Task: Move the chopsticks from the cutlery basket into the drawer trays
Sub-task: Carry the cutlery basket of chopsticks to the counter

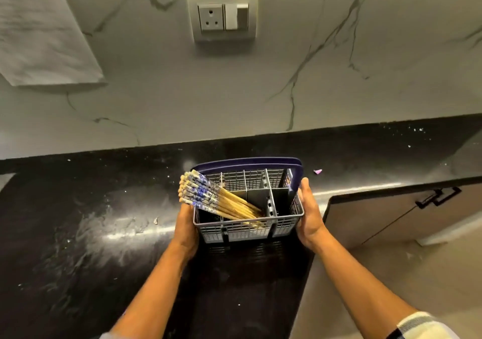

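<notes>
Over the black worktop [78, 234] we hold the basket [247, 230] between both hands. Left hand [186, 230] is pressed flat against the basket's left wall, fingers mostly hidden behind and under it, so we can't tell how far they curl. Right hand [309, 214] is open and cupped on the right wall, fingertips reaching up to the rim near the blue handle [247, 163]. Both hands grip the basket by squeezing its sides; neither touches the chopsticks [216, 200].

Basket is grey plastic mesh, split into several compartments, with the blue handle folded toward the back. We can't tell whether its base rests on the worktop or hangs just above it.

Chopsticks sit bundled in the front-left compartments, tilted hard to the left, tips down inside, square ends sticking out over the left rim above the left hand. Shafts are light wood; upper ends carry a blue-and-white pattern. Other compartments look dark, contents unclear.

Behind, a marble-look wall with a socket plate [222, 14]. A cabinet door [407, 213] with a black handle sits to the right.
</notes>
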`<action>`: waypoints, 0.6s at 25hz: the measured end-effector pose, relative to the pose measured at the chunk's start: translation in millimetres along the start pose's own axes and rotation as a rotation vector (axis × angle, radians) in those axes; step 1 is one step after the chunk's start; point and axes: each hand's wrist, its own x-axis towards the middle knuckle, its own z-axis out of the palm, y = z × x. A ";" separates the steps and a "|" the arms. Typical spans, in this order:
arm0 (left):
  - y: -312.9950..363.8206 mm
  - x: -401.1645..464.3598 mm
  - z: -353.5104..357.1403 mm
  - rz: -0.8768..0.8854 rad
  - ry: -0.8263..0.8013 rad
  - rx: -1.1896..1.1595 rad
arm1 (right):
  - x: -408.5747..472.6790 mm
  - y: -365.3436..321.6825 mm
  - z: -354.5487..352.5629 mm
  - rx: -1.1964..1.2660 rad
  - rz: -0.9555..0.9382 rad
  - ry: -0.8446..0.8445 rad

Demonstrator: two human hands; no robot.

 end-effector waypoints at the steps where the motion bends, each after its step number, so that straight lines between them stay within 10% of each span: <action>1: -4.5 2.4 -2.2 -0.005 0.015 -0.034 | 1.6 1.3 2.1 0.036 -0.007 0.012; 15: -22.8 9.2 -10.1 0.012 0.098 -0.002 | -2.8 -0.5 10.6 0.070 -0.112 0.046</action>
